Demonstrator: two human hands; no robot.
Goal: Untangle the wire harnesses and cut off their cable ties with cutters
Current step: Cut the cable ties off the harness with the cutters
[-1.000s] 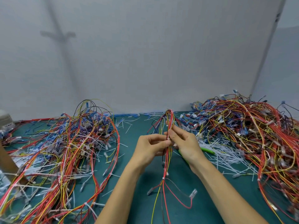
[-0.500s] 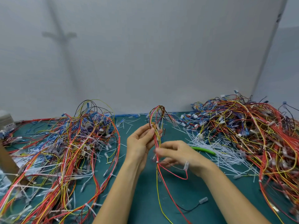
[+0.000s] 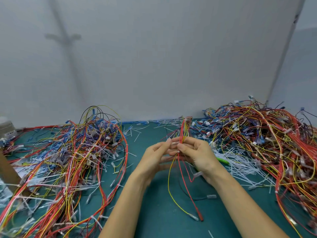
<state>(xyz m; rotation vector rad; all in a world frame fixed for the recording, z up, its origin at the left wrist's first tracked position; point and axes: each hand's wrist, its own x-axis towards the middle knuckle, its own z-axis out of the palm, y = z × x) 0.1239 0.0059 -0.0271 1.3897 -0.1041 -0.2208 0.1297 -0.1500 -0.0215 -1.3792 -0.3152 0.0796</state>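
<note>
A small wire harness of red, yellow and black wires stands upright above the green mat at the centre. My right hand pinches its red and yellow wires near the top, between thumb and fingers. Just to its left, my left hand is blurred, and its fingertips touch a small white piece at the bundle. The loose wire ends hang down to the mat. The green-handled cutters lie on the mat behind my right hand, mostly hidden by it.
A large tangle of harnesses covers the left of the green mat. A bigger heap fills the right side. Cut white cable ties are strewn between my right hand and that heap. A grey wall stands behind.
My right hand rose from low on the harness to its upper part. The bundle shifted right and now stands straighter. My left hand moved right and closed in beside the right one.
</note>
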